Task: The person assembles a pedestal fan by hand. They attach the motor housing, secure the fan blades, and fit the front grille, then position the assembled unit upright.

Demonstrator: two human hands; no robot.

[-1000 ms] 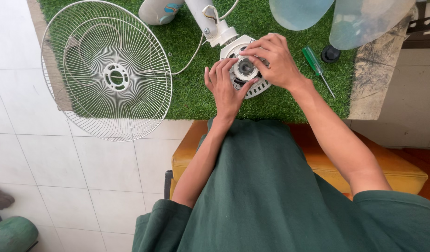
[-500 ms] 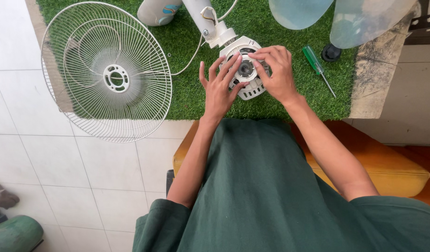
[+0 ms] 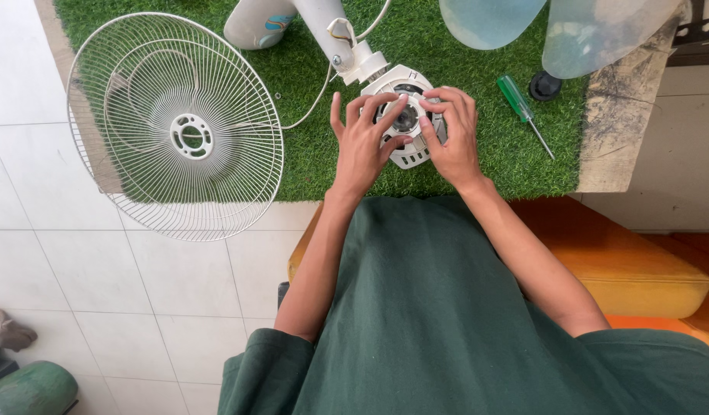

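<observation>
Head view: two hands work at a white fan motor housing (image 3: 404, 157) lying on a green turf mat (image 3: 477, 165).

Largest, a round wire fan guard (image 3: 174, 127) lies left. Left hand (image 3: 362, 146) and right hand (image 3: 451, 134) grasp the housing's central ring with curled fingertips. A green-handled screwdriver (image 3: 524, 111) lies just right.
</observation>
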